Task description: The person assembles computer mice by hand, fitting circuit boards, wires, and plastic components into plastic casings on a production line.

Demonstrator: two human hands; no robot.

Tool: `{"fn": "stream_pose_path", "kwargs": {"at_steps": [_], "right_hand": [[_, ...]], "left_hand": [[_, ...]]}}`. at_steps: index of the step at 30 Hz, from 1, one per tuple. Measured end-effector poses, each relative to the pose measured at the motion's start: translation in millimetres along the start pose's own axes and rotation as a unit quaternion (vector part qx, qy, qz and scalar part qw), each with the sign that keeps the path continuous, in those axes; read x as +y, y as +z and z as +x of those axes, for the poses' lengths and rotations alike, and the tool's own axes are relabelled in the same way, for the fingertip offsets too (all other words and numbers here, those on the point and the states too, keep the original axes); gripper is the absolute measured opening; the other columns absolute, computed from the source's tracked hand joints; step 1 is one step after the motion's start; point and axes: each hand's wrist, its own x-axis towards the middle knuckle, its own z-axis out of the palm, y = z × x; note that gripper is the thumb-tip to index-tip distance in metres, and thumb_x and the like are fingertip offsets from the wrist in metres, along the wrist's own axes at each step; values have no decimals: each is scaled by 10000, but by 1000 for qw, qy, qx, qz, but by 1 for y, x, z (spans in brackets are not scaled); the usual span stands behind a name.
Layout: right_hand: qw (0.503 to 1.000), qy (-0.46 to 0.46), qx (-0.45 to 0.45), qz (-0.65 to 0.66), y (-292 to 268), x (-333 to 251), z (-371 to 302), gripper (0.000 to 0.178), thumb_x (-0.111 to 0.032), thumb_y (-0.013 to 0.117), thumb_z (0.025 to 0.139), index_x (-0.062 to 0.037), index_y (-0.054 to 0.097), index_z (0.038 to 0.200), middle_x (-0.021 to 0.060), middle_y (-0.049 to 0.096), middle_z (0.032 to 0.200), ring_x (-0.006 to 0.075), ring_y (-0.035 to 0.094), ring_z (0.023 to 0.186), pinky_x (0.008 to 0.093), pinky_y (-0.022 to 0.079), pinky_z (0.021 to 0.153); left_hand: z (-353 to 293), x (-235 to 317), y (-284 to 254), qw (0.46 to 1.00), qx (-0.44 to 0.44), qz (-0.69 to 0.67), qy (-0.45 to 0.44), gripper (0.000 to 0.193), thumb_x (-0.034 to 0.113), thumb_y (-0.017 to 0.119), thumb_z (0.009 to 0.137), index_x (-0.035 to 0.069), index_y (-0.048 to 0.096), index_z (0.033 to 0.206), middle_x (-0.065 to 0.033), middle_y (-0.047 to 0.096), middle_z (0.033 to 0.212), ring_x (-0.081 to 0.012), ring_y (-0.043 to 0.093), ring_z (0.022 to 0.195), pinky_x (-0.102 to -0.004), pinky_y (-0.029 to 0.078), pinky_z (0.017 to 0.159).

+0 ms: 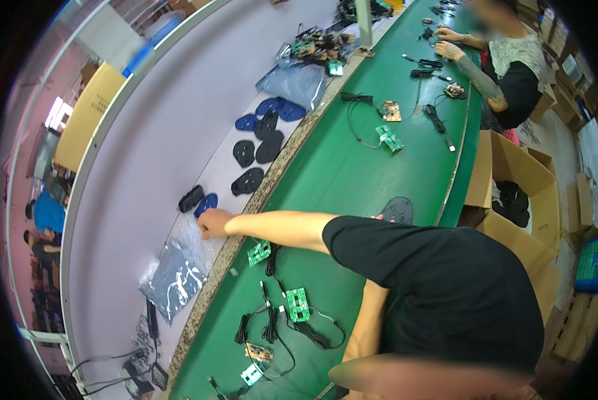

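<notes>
Some black stuff point(512, 202) is piled in the open cardboard box point(480, 177) on the right. Two clear bags are seen on the pale counter point(145, 147), left: near bag point(173, 270), far bag point(292, 87), dark contents not really identifiable. Roughly nine ovals are laid out there too, five black ovals point(269, 148) and four blue. The nearest blue oval point(207, 202) is reached by the right hand point(215, 223); whether the grip's closed can't be told. On the green counter point(352, 183), four green boards point(299, 305) and two tan boards point(259, 353) are countable. The left hand point(378, 217) is mostly hidden by the sleeve point(379, 250), fingertips at a dark oval pad point(398, 211), grip unclear.
</notes>
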Motion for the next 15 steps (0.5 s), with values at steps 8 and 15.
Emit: {"fn": "stream_pose_path", "kwargs": {"at_steps": [8,15], "right_hand": [[982,-54,42,174,-92,-43,-89,197,-160,683,789,2,628,888,144,655,766,282,655,709,414,510,679],[1000,-16,-3,6,-270,6,-344,171,-157,688,872,-12,703,961,134,714,851,224,697,758,363,551,704]], "left_hand": [[19,14,-12,969,-4,246,39,290,144,717,835,36,706,1104,-185,617,1235,-379,569,1170,-469,442,994],[-23,46,-49,979,-16,203,-20,220,75,764,803,68,756,1022,-191,611,1257,-369,597,1135,-432,481,953]]}}
